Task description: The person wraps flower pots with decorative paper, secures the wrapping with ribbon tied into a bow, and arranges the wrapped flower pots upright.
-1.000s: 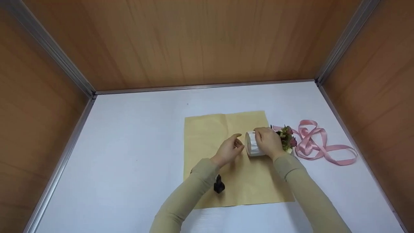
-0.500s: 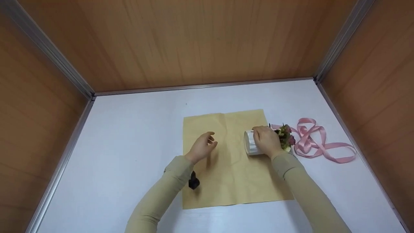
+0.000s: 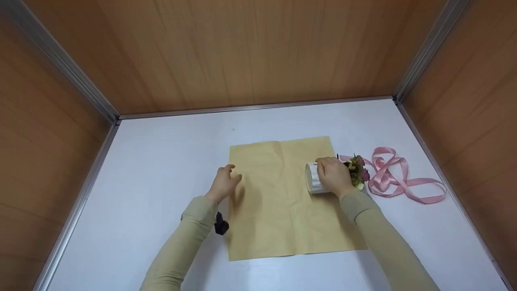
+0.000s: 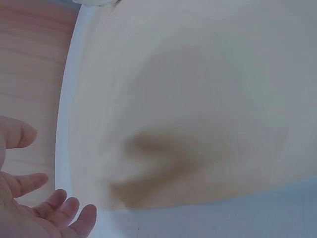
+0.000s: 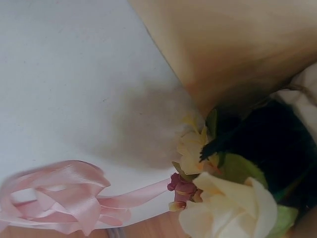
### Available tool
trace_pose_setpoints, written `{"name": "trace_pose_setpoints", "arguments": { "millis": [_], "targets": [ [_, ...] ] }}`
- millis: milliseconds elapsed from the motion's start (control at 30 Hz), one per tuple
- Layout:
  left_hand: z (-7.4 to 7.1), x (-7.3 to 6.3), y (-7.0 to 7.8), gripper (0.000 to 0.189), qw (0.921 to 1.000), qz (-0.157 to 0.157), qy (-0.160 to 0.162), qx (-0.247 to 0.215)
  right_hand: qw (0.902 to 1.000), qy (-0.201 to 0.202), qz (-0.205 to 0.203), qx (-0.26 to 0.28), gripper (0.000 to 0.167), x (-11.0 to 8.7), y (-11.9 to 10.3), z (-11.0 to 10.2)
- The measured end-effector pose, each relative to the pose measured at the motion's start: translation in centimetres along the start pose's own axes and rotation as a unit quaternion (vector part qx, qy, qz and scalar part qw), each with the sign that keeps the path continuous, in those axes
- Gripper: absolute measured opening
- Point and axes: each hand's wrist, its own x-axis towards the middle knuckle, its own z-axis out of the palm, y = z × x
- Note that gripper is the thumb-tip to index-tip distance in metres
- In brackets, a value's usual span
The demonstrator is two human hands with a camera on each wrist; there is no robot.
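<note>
My right hand [image 3: 334, 174] grips a white pot [image 3: 316, 178] that lies on its side over the right part of a sheet of tan wrapping paper [image 3: 274, 218]. Flowers [image 3: 358, 171] poke out of the pot past the paper's right edge; the right wrist view shows a cream rose [image 5: 230, 206] and small dark pink buds [image 5: 183, 191] among leaves. My left hand [image 3: 223, 183] hovers at the paper's left edge with fingers loosely bent and holds nothing. In the left wrist view its fingers [image 4: 81, 220] are spread apart, and their shadow falls on the paper.
A pink ribbon [image 3: 398, 188] lies in loose loops right of the flowers, one end running behind them. Wooden panels [image 3: 254, 52] with metal edging wall the white table [image 3: 161, 169] at the back and both sides.
My left hand has moved left, away from the pot's base, to the left edge of the paper. My right hand and the pot have stayed in place.
</note>
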Motion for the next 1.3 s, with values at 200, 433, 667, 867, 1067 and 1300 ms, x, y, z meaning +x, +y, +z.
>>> {"name": "trace_pose_setpoints", "arguments": {
  "millis": [200,433,667,867,1067,1300],
  "targets": [
    [-1.0,-0.1,-1.3,0.058,0.9985,-0.046,-0.002,0.030,1.0000,0.006,-0.007,-0.002,0.028,0.0,0.0,0.1],
    [-2.1,-0.7,-2.6,0.064,0.9931,-0.084,-0.029,0.077,1.0000,-0.003,0.000,-0.002,0.029,-0.2,0.0,-0.1],
    [-2.3,-1.1,-3.0,0.062,0.9942,-0.088,-0.050,0.037,0.9999,-0.006,0.010,0.001,0.030,-0.1,0.0,-0.3],
    [-2.0,-1.2,-2.9,0.057,0.9924,-0.101,-0.039,-0.058,0.9998,-0.010,0.015,-0.001,0.031,0.1,-0.1,-0.3],
    [-1.4,-1.0,-3.1,0.056,0.9794,-0.133,-0.033,-0.148,0.9999,-0.009,0.008,-0.007,0.029,0.1,-0.1,-0.1],
    [-0.6,-0.9,-3.4,0.053,0.9774,-0.138,-0.027,-0.158,0.9997,-0.019,0.014,-0.009,0.031,0.0,0.0,0.0]
  ]
}}
